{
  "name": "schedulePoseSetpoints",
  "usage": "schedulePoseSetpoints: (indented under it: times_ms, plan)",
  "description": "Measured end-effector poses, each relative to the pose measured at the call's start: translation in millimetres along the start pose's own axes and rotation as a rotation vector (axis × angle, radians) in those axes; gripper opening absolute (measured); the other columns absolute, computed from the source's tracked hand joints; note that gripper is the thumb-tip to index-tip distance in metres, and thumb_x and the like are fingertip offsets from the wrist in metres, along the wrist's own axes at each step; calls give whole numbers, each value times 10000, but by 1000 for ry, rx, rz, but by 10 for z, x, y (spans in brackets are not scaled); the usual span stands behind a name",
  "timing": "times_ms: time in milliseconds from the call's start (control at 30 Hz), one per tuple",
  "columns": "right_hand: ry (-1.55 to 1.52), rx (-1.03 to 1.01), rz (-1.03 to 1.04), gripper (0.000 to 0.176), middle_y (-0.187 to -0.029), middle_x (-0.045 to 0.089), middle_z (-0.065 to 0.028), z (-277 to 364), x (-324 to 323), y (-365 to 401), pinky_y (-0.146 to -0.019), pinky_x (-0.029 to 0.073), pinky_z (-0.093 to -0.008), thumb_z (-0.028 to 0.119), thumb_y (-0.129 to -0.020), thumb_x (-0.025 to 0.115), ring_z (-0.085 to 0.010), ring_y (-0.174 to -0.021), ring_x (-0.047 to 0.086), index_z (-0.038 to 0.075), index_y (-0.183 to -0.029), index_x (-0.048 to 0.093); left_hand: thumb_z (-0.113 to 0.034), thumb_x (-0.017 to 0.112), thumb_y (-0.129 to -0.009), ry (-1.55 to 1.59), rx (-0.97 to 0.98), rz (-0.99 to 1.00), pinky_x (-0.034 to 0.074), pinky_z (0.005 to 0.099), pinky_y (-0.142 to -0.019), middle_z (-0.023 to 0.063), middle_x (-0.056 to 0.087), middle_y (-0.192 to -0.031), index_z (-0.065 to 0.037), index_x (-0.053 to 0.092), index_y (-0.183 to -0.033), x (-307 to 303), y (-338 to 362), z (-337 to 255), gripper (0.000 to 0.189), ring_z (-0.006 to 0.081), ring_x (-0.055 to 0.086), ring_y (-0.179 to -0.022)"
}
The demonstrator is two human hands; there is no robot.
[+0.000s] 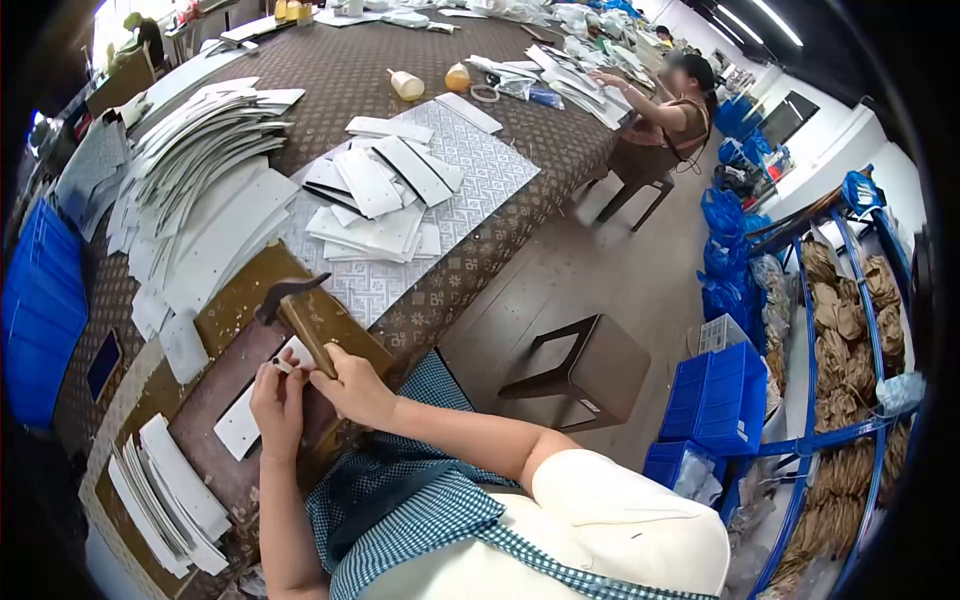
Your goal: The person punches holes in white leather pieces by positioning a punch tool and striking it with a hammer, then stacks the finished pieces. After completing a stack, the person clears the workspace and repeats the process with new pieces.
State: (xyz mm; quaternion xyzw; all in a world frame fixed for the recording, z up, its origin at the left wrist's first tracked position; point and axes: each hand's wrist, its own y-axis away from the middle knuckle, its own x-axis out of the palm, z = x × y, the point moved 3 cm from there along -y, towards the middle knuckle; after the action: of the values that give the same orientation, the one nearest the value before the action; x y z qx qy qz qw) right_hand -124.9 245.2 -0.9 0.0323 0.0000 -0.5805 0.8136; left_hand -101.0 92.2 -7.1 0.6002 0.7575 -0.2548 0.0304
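My right hand (pixel 358 388) is closed around the wooden handle of a hammer (pixel 312 335); its dark curved head (pixel 290 293) is raised over the work board (pixel 215 450). Close beside it, my left hand (pixel 278 408) pinches something small with thumb and forefinger, too small to name. Under the left hand lies a white strip (pixel 238 428) with small dark holes and a dark edge, flat on the reddish board. A stack of white strips (pixel 165 495) lies to the left, near the board's front edge.
White punched pieces (pixel 375 190) lie piled on a patterned sheet (pixel 480 180) ahead. Taller stacks of white sheets (pixel 200 180) stand left, near a blue bin (pixel 45 310) and a phone (pixel 104 365). A brown stool (pixel 590 370) stands right; a co-worker (pixel 680 115) sits farther along the table.
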Motion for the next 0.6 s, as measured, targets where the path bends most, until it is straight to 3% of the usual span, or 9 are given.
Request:
schedulePoseSetpoints:
  times_ms: [100,133,200,300,400,467,500,567,600]
  plan:
    - [79,-19,-6,232,-700,631,-160,-60,-2,0,-455,480,-351,195,-969,586,-217,-464,611,-10,-1043,506,0,617,-934,113,-138,-3,550,297,-787,138,685,-1019,59,631,-969,-8,10,-93,70,191,694,-912]
    - [115,-50,-15,236,-696,629,-175,-50,-4,-1,-467,484,-365,197,-967,587,-237,-471,618,-11,-1036,500,1,630,-929,48,-97,-27,554,271,-769,108,685,-962,58,642,-947,-11,7,-17,61,151,695,-877]
    - [178,-116,-40,247,-678,621,-202,-118,20,-26,-511,494,-406,206,-961,589,-297,-508,639,-10,-1026,487,-3,649,-918,73,-165,-65,554,273,-777,95,681,-936,58,638,-917,9,16,74,63,145,693,-888]
    - [233,-366,-209,236,-663,622,-178,-282,95,-57,-514,490,-400,202,-965,583,-294,-514,637,-5,-1045,506,-16,685,-902,84,-222,-148,522,245,-721,54,660,-878,14,593,-854,-17,33,164,107,105,649,-803]
    - [206,-179,-88,221,-692,646,-156,-243,68,-23,-492,483,-372,197,-975,574,-261,-483,623,2,-1068,525,-42,658,-935,76,-202,-290,452,222,-663,21,607,-830,-40,546,-871,-163,26,156,128,77,540,-694]
    - [165,-97,-55,209,-703,657,-136,-174,55,0,-481,481,-351,189,-982,567,-232,-463,611,5,-1075,534,-84,600,-979,166,-50,-357,451,241,-674,12,576,-828,-34,558,-903,-235,-18,-93,100,83,518,-697]
    - [149,-80,-44,205,-713,664,-129,-167,50,-3,-476,482,-342,187,-984,565,-220,-455,607,6,-1076,536,-99,572,-983,221,-126,-369,455,258,-693,18,584,-854,-29,582,-948,-309,18,-152,80,92,527,-724]
    - [122,-63,-30,200,-737,679,-116,-167,48,-6,-470,485,-327,183,-988,562,-196,-443,600,6,-1076,537,-62,588,-938,-24,-314,-229,480,273,-746,58,620,-933,-14,600,-1013,-646,158,-55,90,118,584,-819]
    - [112,-65,-28,199,-752,686,-114,-177,51,-9,-469,488,-324,183,-989,562,-191,-440,599,6,-1075,536,-40,618,-882,-337,-261,-143,507,317,-819,106,636,-1069,-9,619,-1135,-785,165,-94,255,203,637,-943]
